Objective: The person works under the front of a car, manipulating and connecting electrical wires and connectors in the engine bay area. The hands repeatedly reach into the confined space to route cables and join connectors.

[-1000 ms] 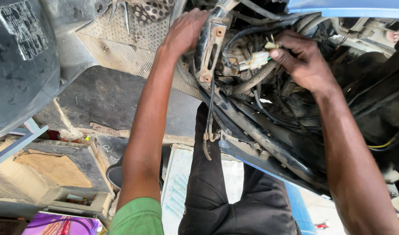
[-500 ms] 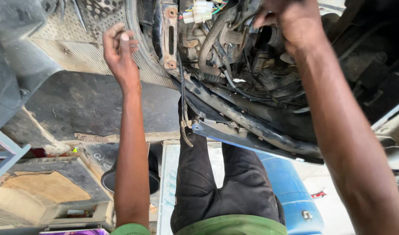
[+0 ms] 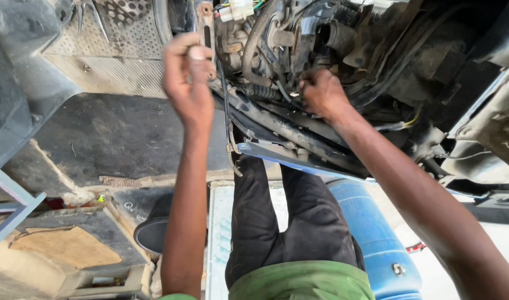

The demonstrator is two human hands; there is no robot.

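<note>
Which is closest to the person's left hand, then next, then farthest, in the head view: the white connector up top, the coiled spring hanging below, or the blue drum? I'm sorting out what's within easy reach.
From the left hand:
1. White connector, up and to its right among the wires.
2. Coiled spring, below the hand, hanging beside the forearm.
3. Blue drum, far down and to the right, by the legs.

The right hand's (image 3: 321, 91) fingertips vanish among dark hoses (image 3: 265, 33); the white connector (image 3: 237, 9) is cut off.

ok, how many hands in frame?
2. Left hand raised by the metal bracket; right hand pressed into the hoses and wiring. None other visible.
</note>
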